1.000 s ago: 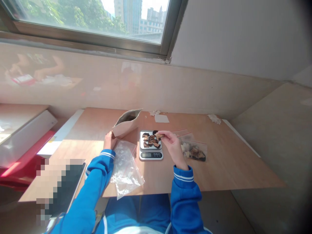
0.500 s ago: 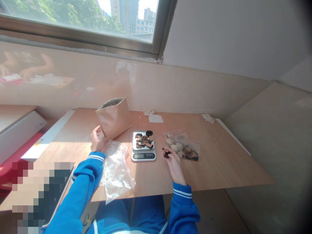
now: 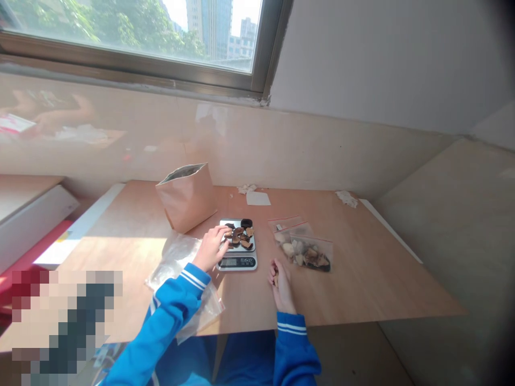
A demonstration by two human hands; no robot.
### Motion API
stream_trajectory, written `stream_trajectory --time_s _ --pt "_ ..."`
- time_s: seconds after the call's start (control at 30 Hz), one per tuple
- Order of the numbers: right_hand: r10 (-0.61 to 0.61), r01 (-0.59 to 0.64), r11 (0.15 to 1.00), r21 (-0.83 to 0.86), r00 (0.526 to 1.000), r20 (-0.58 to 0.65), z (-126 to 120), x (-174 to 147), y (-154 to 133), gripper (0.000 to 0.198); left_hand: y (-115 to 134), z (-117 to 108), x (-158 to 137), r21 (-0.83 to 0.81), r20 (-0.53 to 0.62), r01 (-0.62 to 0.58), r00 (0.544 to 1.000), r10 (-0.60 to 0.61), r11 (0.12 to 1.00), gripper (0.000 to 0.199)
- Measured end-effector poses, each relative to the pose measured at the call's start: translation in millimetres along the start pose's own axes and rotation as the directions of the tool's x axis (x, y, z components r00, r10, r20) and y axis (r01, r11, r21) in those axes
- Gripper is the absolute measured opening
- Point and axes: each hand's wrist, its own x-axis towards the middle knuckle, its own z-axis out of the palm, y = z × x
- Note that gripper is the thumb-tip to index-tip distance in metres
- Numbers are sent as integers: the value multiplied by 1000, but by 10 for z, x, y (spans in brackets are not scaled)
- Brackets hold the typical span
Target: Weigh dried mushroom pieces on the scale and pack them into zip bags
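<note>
A silver kitchen scale [image 3: 237,261] with a lit display stands in the middle of the table. Several dried, dark-rimmed brown slices [image 3: 238,236] lie on its plate. My left hand [image 3: 211,247] reaches over the plate's left side, fingers spread and touching or just above the slices. To the right of the scale, my right hand [image 3: 281,281] is closed, palm turned inward, with a dried brown slice [image 3: 276,277] partly showing between the fingers. Under my left forearm lie clear plastic zip bags [image 3: 177,257].
An open brown kraft pouch [image 3: 188,198] stands behind, left of the scale. Zip bags with whitish and brown dried pieces [image 3: 308,252] lie to the right. A white paper [image 3: 258,199] and crumpled tissues [image 3: 346,199] lie toward the wall. A window [image 3: 132,37] is above.
My left hand has moved right from beside the kraft pouch to the slices on the scale. My right hand has drawn back slightly toward me and turned, its fingers curled further round what it holds.
</note>
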Motion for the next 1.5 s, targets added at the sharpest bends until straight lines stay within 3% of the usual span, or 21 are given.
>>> stream_trajectory --time_s 0.2,0.33,0.63,0.87,1.03,1.33,1.5 --pt "25 -24 996 88 1000 -5 -79 4 22 33 -41 162 -35 92 101 -72 993 62 993 40" --pt "25 -26 996 81 1000 15 -96 20 23 33 -88 233 -52 117 140 -114 985 97 987 33" --pt "22 -29 994 103 997 73 -151 12 41 33 -99 254 -88 -15 40 -126 991 127 992 24" --pt "26 -41 990 132 993 111 -177 20 42 32 -57 158 -102 -50 47 -65 997 67 997 41" --pt "32 -48 990 129 992 122 -183 22 38 32 -64 177 -123 -173 22 -48 998 53 984 37" --pt "-63 53 996 72 987 147 -178 -34 -36 22 -60 106 -229 -262 -83 -4 996 -19 965 27" --pt "-73 60 995 82 983 169 -227 -39 -26 39 -87 72 -262 -300 -119 43 989 -82 953 25"
